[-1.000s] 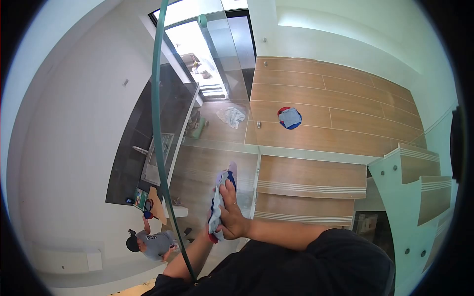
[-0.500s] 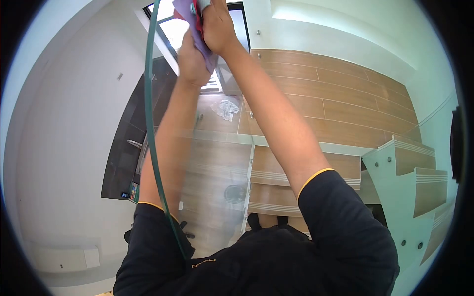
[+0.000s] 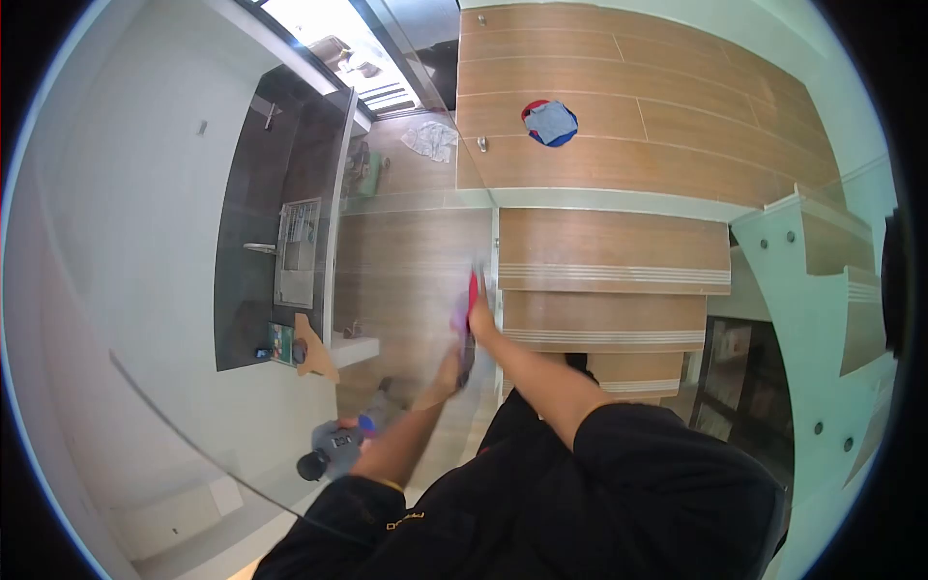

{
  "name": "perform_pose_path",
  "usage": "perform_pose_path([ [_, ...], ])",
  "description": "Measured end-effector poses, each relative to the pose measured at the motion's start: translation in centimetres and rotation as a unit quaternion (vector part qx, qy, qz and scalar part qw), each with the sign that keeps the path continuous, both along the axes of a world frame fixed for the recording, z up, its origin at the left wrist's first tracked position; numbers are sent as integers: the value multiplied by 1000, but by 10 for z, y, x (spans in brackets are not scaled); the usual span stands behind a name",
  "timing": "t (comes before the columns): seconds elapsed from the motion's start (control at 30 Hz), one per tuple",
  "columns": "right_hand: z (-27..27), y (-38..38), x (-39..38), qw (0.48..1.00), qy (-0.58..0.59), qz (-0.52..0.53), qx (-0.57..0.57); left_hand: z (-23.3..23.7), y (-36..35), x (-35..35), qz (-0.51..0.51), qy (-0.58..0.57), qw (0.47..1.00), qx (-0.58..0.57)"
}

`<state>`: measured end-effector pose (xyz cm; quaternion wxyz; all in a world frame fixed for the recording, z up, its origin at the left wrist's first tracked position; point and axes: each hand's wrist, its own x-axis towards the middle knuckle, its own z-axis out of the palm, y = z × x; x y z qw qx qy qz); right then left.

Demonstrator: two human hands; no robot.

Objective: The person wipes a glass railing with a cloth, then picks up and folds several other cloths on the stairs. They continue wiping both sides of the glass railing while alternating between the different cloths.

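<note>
On my feed the right hand (image 3: 480,317) clasps a purple and red cleaning cloth (image 3: 465,311) against the clear glass stair panel (image 3: 406,261), probably for wiping pressure, while the left hand (image 3: 447,375) sits just below it, its fingers too blurred to read.

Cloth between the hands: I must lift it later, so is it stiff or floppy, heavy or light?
Probably floppy: the cloth bunches and folds between the left hand and right hand. Likely light, since the hands alone press it to the glass panel. Motion blur hides its texture.
</note>
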<state>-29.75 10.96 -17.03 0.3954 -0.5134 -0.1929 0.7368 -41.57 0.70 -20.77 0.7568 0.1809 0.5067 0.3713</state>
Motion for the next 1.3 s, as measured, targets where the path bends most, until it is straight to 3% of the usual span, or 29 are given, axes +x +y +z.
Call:
perform_pose_path([
  [0.07, 4, -76, -7, 990, 85, -50, -105, 50, -69, 26, 46, 19, 990, -136],
  [0.1, 7, -99, -9, 984, 100, -62, -137, 33, -94, 18, 39, 0, 988, -151],
  [0.13, 4, -114, -12, 978, 105, -71, -167, 44, -88, 22, 49, 18, 984, -170],
  [0.23, -35, -66, -22, 986, 1, -66, -156, 55, -58, 24, 53, 53, 979, -188],
  [0.27, -41, -29, -20, 991, -35, -68, -110, 45, -23, 19, 31, 51, 986, -157],
  [0.33, -23, 63, -18, 985, -96, -102, 99, 90, 77, 30, 13, 0, 995, 94],
  [0.37, 38, 103, -1, 984, -99, -53, 135, 113, 126, 36, 17, -43, 977, 210],
  [0.4, 88, 141, 0, 959, -86, -102, 251, 152, 174, 38, 30, -46, 968, 243],
  [0.43, 81, 191, -12, 828, -281, -111, 472, 217, 207, 53, 46, -60, 954, 290],
  [0.47, 185, 184, 6, 867, -190, -110, 447, 281, 223, 65, 100, -39, 949, 296],
  [0.53, 277, 193, 9, 734, -252, -149, 613, 355, 244, 55, 133, 26, 923, 361],
  [0.57, 327, 180, 9, 687, -214, -173, 672, 389, 239, 48, 133, 1, 894, 427],
  [0.6, 377, 152, 11, 670, -252, -191, 672, 419, 228, 44, 155, -15, 878, 452],
  [0.63, 392, 144, 8, 594, -270, -164, 740, 437, 212, 40, 207, 20, 845, 492],
  [0.67, 416, 115, 11, 567, -269, -132, 768, 445, 193, 35, 232, 36, 823, 517],
  [0.73, 426, 60, 14, 626, -152, -94, 759, 435, 147, 24, 251, 75, 805, 532],
  [0.8, 389, 27, 11, 624, -145, -60, 765, 396, 97, 18, 244, 113, 818, 508],
  [0.97, 250, -22, 2, 720, -127, -74, 678, 262, -21, 24, 140, 198, 904, 351],
  [1.07, 211, -13, 5, 751, -142, -65, 642, 241, -33, 27, 66, 242, 909, 334],
  [1.13, 219, 21, 7, 739, -152, -72, 653, 261, -10, 26, 30, 310, 859, 407],
  [1.2, 236, 54, 6, 729, -163, -83, 660, 299, 34, 26, 21, 407, 759, 508],
  [1.27, 296, 87, 12, 688, -174, -101, 697, 353, 86, 26, 66, 458, 674, 576],
  [1.3, 336, 92, 14, 665, -175, -104, 718, 382, 103, 29, 120, 465, 661, 577],
])
